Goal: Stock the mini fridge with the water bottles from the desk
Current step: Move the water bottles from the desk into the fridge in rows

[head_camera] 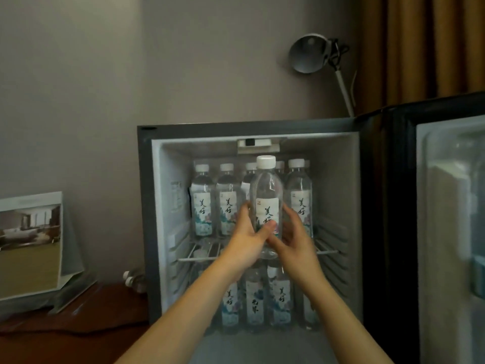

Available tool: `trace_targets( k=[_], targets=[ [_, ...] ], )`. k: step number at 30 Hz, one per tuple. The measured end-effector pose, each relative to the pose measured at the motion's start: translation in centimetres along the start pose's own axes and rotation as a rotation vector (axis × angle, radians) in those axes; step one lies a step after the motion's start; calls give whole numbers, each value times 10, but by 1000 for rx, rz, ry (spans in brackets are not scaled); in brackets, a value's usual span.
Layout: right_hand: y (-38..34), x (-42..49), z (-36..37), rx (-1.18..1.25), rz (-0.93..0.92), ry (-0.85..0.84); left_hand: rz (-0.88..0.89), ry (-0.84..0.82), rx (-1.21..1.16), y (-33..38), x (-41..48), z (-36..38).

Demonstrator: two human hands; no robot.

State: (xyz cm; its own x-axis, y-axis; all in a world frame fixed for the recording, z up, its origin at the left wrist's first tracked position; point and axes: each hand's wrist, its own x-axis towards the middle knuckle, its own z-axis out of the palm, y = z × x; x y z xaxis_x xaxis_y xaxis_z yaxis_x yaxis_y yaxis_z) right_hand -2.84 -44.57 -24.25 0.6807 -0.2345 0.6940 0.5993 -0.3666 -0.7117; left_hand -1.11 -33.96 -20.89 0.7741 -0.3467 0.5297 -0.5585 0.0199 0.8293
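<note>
Fingers (267, 228) of both hands wrap the lower half of an upright water bottle (266, 198), w/ its base just above the mini fridge (338, 195) wire shelf (325, 251). Full & slick, prob heavy-ish; thin walls dent, so grip at label.

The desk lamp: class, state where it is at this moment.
In the head view, the desk lamp rises at upper right, behind the open mini fridge, between the grey wall and the brown curtain.
</note>
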Motion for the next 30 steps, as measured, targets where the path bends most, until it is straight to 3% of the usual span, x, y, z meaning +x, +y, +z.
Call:
trace_targets(
  k=[3,7,11,13,22,30],
  targets=[
    [3,11,5,-83,20,95,11,65,65,-6,13,4],
    [9,10,15,-398,-30,227,-28,48,71,-17,22,4],
    [13,5,17,-481,-43,310,-24,76,234,-21,26,10],
    [14,1,16,-527,-36,302,-43,122,342,-23,24,12],
    [16,-2,15,-649,33,214,-46,187,344,-42,29,14],
    [14,-4,8,-558,76,135,-78,201,338,-42,27,21]
  ],
)
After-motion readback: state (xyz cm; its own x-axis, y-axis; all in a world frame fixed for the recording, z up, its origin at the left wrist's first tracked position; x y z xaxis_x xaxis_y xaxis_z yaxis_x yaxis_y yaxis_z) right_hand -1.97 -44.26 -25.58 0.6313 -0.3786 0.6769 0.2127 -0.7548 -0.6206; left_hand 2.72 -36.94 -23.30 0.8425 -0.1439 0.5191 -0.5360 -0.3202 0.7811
